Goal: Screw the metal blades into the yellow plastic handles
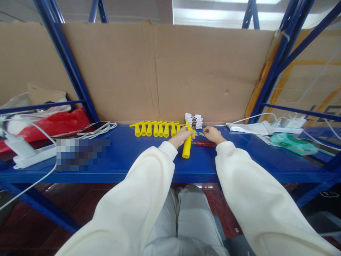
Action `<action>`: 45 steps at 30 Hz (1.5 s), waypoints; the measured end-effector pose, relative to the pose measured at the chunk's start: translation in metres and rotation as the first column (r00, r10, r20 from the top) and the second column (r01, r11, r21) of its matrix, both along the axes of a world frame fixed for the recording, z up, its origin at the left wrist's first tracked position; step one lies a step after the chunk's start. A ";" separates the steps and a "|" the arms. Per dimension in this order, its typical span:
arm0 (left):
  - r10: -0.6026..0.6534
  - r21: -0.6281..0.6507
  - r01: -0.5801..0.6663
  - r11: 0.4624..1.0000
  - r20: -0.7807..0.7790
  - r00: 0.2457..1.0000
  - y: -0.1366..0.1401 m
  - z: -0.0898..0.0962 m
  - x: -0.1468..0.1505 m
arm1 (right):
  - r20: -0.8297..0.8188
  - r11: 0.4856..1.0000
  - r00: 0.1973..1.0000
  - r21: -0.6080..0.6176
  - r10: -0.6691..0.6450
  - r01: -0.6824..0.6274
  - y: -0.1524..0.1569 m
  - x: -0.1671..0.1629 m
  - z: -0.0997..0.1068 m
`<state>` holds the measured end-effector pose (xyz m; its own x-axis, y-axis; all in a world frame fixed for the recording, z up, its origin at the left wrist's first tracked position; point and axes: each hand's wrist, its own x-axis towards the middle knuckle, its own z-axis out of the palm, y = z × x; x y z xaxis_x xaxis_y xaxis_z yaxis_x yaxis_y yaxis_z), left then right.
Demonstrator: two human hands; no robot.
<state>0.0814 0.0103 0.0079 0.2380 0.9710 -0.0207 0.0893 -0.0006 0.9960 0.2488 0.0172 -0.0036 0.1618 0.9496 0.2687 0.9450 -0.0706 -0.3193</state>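
Observation:
My left hand (183,137) is wrapped round a yellow plastic piece (187,147), a tube with a narrower arm at its top, held tilted over the blue shelf. My right hand (213,135) is close by on the right, its fingertips drawn together at a small pile of tiny silvery parts (199,134) that look like screws. Whatever those fingers hold is too small to make out. Just below lies a screwdriver (205,144) with a red handle. Behind the hands stand stacked white pieces with dark metal bits (197,121). Several similar yellow pieces (156,128) stand in a row left of my left hand.
Cardboard (170,71) closes off the back of the blue shelf (144,154). At left are a red bag (66,122), a phone (93,128) with a cable, and a white power strip (34,156). A green packet (293,143) and a white pouch (250,128) lie right.

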 end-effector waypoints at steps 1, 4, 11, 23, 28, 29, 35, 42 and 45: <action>0.014 0.026 -0.014 1.000 -0.005 1.000 0.000 0.001 -0.004 | 0.003 0.999 0.999 -0.010 0.036 -0.036 0.000 0.000 0.000; 0.043 0.112 -0.042 0.993 -0.013 0.999 -0.001 0.006 -0.022 | 0.001 0.983 0.984 -0.048 0.177 -0.177 0.002 -0.003 -0.002; 0.240 0.205 -0.239 0.949 0.018 0.971 -0.002 0.004 -0.072 | 0.040 0.951 0.953 -0.097 0.299 -0.294 -0.001 -0.017 -0.001; 0.247 0.218 -0.230 0.949 -0.055 0.967 -0.001 -0.010 -0.083 | 0.210 0.950 0.933 -0.174 0.294 -0.260 -0.005 -0.020 0.002; 0.253 0.235 -0.232 0.944 -0.062 0.965 -0.002 -0.011 -0.084 | 0.256 0.956 0.928 -0.187 0.271 -0.227 -0.004 -0.016 0.002; 0.254 0.235 -0.233 0.944 -0.066 0.965 -0.002 -0.011 -0.084 | 0.255 0.957 0.928 -0.177 0.271 -0.231 -0.004 -0.015 0.002; 0.242 0.243 -0.219 0.945 -0.072 0.968 0.003 -0.014 -0.084 | 0.243 0.960 0.932 -0.145 0.270 -0.240 -0.003 -0.015 0.001; 0.237 0.276 -0.208 0.939 -0.078 0.968 0.007 -0.018 -0.085 | 0.227 0.956 0.938 -0.196 0.262 -0.220 -0.007 -0.016 0.000; 0.248 0.294 -0.216 0.931 -0.076 0.966 0.007 -0.018 -0.086 | 0.214 0.958 0.944 -0.189 0.253 -0.214 -0.005 -0.016 -0.001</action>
<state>-0.0048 0.0174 -0.0097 0.0173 0.9688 0.2472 0.2298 -0.2445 0.9420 0.2332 0.0122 -0.0045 -0.1188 0.9865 0.1128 0.9874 0.1293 -0.0908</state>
